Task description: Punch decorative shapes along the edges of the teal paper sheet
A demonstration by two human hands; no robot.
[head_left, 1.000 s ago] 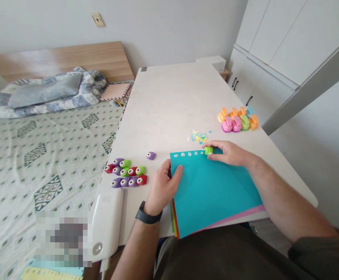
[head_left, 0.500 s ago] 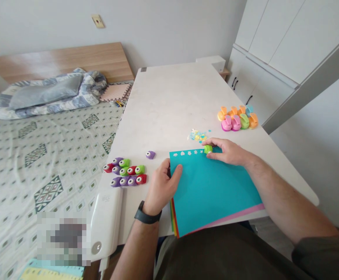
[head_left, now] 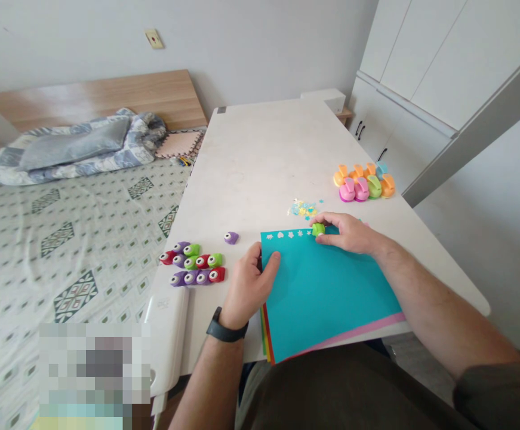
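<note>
Gently: your right hand (head_left: pixel 348 235) pinches the small green craft punch (head_left: pixel 318 230), light and stiff, grip its body, on the top edge of the floppy teal paper sheet (head_left: pixel 326 295) on the counter (head_left: pixel 260 161), your open left hand (head_left: pixel 247 288) pressing flat.

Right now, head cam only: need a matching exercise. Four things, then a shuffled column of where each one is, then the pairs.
Things:
1. Right hand
2. Left hand
3. Red, purple and green paper punches
4. Pink and orange paper punches

Places:
A. On the white table, left of the teal paper sheet
B. Fingers on a small green paper punch at the sheet's top edge
C. On the table, beyond the sheet and to the right
D. Resting on the sheet's left edge

Pairs: 1-B; 2-D; 3-A; 4-C
</note>
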